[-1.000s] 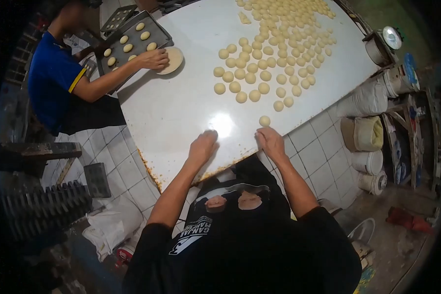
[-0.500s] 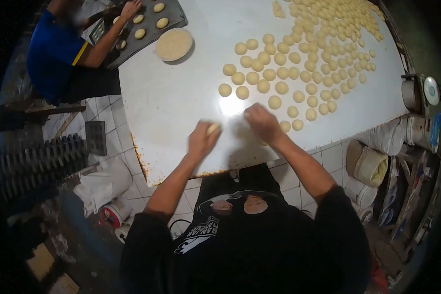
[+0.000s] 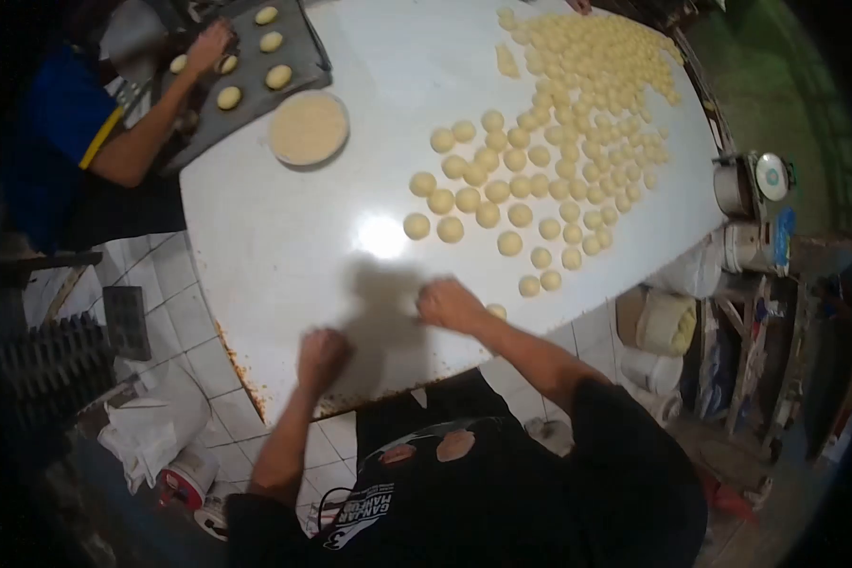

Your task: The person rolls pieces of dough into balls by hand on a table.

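Left bare hand (image 3: 325, 360): blurred; contents undeterminable. Right bare hand (image 3: 450, 305): palm hidden from view. Pale-yellow round dough ball (image 3: 497, 310): lower part obscured by the right forearm (image 3: 544, 362). Dark-grey metal baking tray (image 3: 314, 43): cut off by top edge. Round white scale dial (image 3: 772, 177): markings too small to read.

The flat white table (image 3: 246, 246) is bright, and light from above makes a shiny white spot (image 3: 381, 235) on it. A soft grey shadow (image 3: 388, 308) lies between the person's bare left hand (image 3: 325, 360), which looks dim and a bit blurry, and the bare right hand (image 3: 450, 305), which gets more light. The room's sides are dim, the view's corners are black, and straight edges bend
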`<state>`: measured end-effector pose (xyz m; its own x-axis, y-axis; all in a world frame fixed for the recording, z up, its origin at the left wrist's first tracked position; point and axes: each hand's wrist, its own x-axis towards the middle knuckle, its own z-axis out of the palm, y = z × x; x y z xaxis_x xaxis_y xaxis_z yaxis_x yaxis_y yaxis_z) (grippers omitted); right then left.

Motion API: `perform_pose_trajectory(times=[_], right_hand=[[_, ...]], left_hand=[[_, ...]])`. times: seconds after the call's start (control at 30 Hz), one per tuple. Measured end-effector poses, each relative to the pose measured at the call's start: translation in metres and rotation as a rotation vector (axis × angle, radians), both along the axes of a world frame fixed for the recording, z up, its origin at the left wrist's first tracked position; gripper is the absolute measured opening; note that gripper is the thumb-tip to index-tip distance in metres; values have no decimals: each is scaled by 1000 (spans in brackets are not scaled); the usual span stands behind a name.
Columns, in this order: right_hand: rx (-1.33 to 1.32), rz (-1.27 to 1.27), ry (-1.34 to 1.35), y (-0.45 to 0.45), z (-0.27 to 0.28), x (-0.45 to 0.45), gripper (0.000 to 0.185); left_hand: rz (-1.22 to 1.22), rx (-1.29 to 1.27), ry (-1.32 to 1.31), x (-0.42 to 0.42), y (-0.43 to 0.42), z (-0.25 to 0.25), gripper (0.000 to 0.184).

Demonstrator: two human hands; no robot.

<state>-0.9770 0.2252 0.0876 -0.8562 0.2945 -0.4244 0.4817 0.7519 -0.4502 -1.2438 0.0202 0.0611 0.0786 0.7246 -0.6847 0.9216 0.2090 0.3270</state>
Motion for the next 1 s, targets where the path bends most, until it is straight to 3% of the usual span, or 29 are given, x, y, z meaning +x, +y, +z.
perform_pose_trajectory(times=[0.07, 0.1, 0.13, 0.17, 0.2, 0.27, 0.3, 0.33, 0.37, 0.4, 0.43, 0.47, 0.53, 0.57, 0.63, 0.67, 0.73, 0.77, 0.83, 0.87, 0.93, 0.97, 1.0], right_hand=[[141, -437, 570, 3, -5, -32, 32], [184, -564, 411, -17, -23, -55, 31], [296, -554, 492, -44, -42, -55, 29], [414, -548, 568, -71, -63, -54, 28], [422, -556, 572, -65, -47, -40, 28], [-52, -150, 102, -34, -7, -6, 28], [-114, -317, 165, -18, -19, -4, 31], [129, -236, 293, -6, -21, -7, 32], [107, -250, 283, -15, -23, -26, 32], [207, -473, 410, -18, -26, -56, 30], [306, -698, 538, -24, -27, -73, 30], [611, -560, 734, -54, -50, -62, 29], [28, -472, 487, -60, -32, -19, 19], [36, -456, 497, -34, -34, -11, 19], [172, -44, 506, 8, -55, 5, 23], [-9, -326, 380, 23, -25, -30, 21], [310, -587, 518, -7, -18, -74, 22], [383, -445, 476, -29, -35, -62, 22], [389, -250, 450, -36, -52, -33, 24], [321, -198, 471, -21, -46, -19, 26], [136, -43, 381, 14, -29, -3, 31], [312, -111, 345, 18, -12, -28, 32], [317, -326, 636, 16, -28, -51, 33]], left_hand=[[120, 902, 66, 6, 42, 2, 13], [459, 953, -51, 34, 66, 16, 12], [324, 590, 428, 61, 44, -76, 13], [229, 823, 144, 64, 26, -55, 12], [125, 1031, -151, 69, 0, -26, 11], [20, 1059, -245, 26, -3, -12, 9], [-7, 590, -72, 1, 20, -8, 8], [-43, 100, 88, -9, 33, -8, 8], [-50, 890, 63, -7, 40, -11, 8], [120, 1037, -1, 18, 67, -2, 8], [150, 960, 28, 40, 44, -46, 9], [111, 1018, 42, 54, 25, -41, 10], [78, 1084, 69, 45, -1, -37, 12], [393, 586, -358, 2, -6, -47, 11], [-86, -31, 141, -4, 45, 12, 11], [-62, 935, 185, -5, 34, -15, 11], [498, 1042, 45, 54, 73, 8, 9], [437, 492, 287, 76, 59, -32, 9], [252, 1054, -155, 60, -12, -33, 12], [231, 1065, -319, 39, -22, -47, 13], [90, 205, 128, -5, 9, -21, 15], [155, 914, 85, -4, 23, -16, 14], [378, 927, 7, 14, 55, 3, 12]])
